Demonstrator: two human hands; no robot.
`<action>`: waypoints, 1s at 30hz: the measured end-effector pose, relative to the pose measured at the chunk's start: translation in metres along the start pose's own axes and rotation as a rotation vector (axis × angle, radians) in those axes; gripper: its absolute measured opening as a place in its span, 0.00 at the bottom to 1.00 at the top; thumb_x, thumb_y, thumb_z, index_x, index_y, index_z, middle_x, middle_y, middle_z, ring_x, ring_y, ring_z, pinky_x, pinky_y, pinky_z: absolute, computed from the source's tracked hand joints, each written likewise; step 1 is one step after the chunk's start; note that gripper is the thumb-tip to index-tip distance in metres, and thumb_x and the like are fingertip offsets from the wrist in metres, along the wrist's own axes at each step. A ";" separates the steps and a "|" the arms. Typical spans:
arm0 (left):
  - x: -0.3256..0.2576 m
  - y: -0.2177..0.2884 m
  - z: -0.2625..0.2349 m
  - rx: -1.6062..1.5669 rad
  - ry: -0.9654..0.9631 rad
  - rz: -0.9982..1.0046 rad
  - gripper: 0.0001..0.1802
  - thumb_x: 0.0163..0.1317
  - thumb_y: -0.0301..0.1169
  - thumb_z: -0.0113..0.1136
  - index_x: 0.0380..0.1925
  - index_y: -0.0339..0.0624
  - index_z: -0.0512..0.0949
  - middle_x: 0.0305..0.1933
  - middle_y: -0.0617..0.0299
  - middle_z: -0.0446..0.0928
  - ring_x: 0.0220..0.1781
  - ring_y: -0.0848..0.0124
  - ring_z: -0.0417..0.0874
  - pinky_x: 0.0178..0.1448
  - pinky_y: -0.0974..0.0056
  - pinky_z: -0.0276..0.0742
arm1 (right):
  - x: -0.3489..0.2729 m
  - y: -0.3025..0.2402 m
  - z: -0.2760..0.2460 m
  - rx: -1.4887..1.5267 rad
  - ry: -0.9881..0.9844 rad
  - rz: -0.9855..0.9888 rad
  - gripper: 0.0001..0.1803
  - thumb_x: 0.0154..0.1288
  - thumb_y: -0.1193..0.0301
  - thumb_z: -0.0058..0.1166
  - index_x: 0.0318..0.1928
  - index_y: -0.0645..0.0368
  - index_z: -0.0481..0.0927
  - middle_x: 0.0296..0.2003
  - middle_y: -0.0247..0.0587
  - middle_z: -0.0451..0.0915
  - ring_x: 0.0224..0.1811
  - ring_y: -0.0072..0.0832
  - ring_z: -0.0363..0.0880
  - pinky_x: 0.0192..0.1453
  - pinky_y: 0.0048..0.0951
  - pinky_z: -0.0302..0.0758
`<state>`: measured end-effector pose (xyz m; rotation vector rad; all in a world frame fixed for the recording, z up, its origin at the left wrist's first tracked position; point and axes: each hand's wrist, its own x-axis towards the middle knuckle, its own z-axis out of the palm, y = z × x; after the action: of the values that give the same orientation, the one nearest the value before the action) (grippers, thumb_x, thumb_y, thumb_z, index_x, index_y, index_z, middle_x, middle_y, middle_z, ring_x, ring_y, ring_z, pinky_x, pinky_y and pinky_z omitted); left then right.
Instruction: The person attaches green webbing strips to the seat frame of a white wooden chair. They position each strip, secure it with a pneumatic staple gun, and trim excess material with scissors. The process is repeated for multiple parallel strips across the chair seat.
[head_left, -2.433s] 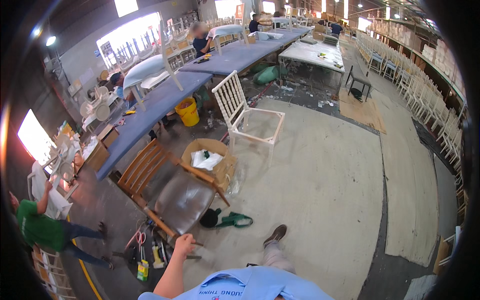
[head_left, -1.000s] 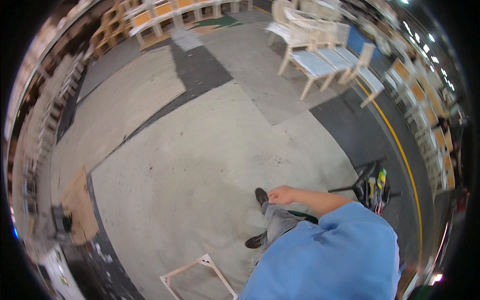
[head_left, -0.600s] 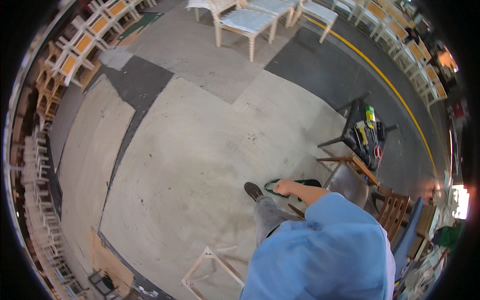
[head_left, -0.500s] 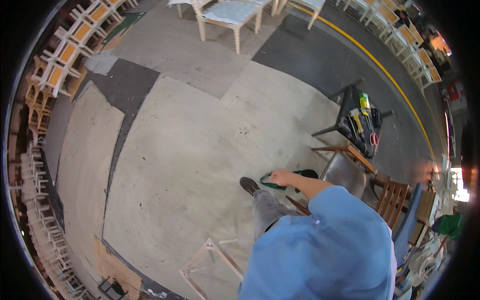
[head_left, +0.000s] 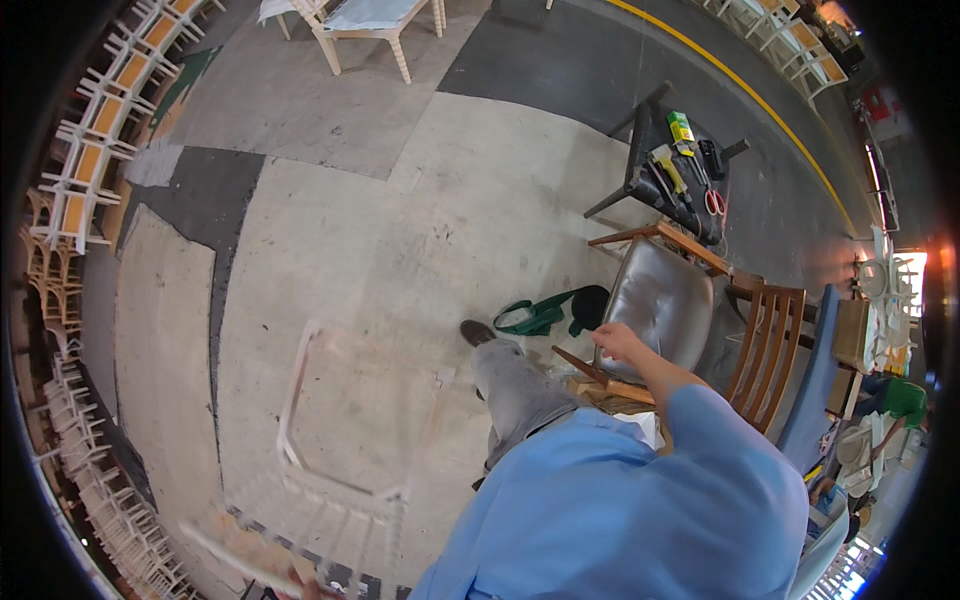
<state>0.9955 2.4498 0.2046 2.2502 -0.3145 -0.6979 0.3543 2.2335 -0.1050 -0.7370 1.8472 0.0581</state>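
My right hand (head_left: 618, 342) is loosely closed over the front edge of a brown-seated wooden chair (head_left: 668, 290); nothing shows in it, and I cannot tell if it touches the seat. At the lower left rim my left hand (head_left: 303, 586) is partly visible and blurred, at the back rail of a pale chair frame (head_left: 340, 488). That frame has spindles and an open seat; motion smears it, and my fingers appear closed on it. A green strap or bag (head_left: 540, 316) with a dark end lies on the floor beside my shoe (head_left: 477, 332).
A black chair (head_left: 640, 170) bears red-handled scissors (head_left: 714, 202), a green-yellow box (head_left: 680, 127) and other tools. Pale chairs (head_left: 100, 130) line the left side, with another pale chair (head_left: 365, 25) at the top. A person in a green shirt (head_left: 905, 402) bends at the far right.
The pale chair frame has come further into view and swung left with my left hand. My right hand has moved from above the green strap to the brown chair. My view has shifted.
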 end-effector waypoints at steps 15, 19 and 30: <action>0.038 0.242 0.265 0.220 -0.658 0.449 0.37 0.60 0.18 0.59 0.73 0.39 0.71 0.43 0.60 0.82 0.24 0.78 0.75 0.26 0.70 0.71 | -0.027 -0.031 -0.071 0.310 0.209 -0.371 0.21 0.78 0.66 0.61 0.63 0.66 0.83 0.46 0.43 0.89 0.46 0.26 0.86 0.53 0.31 0.82; 0.073 0.267 0.322 0.282 -0.694 0.479 0.40 0.60 0.18 0.59 0.77 0.40 0.70 0.41 0.62 0.81 0.23 0.79 0.74 0.26 0.70 0.71 | 0.044 -0.086 -0.095 0.214 0.153 -0.508 0.21 0.76 0.63 0.63 0.63 0.59 0.84 0.49 0.44 0.90 0.48 0.29 0.87 0.58 0.33 0.82; 0.259 0.293 0.462 0.743 -0.218 0.863 0.42 0.77 0.35 0.64 0.84 0.40 0.55 0.83 0.45 0.62 0.85 0.57 0.62 0.85 0.53 0.57 | 0.324 -0.256 -0.053 -0.764 0.059 -0.820 0.44 0.73 0.48 0.62 0.80 0.52 0.62 0.67 0.56 0.77 0.66 0.56 0.80 0.68 0.50 0.77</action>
<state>0.9415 1.8672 0.0513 2.3254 -1.7563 -0.3632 0.3717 1.8594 -0.2870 -1.9921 1.4203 0.2146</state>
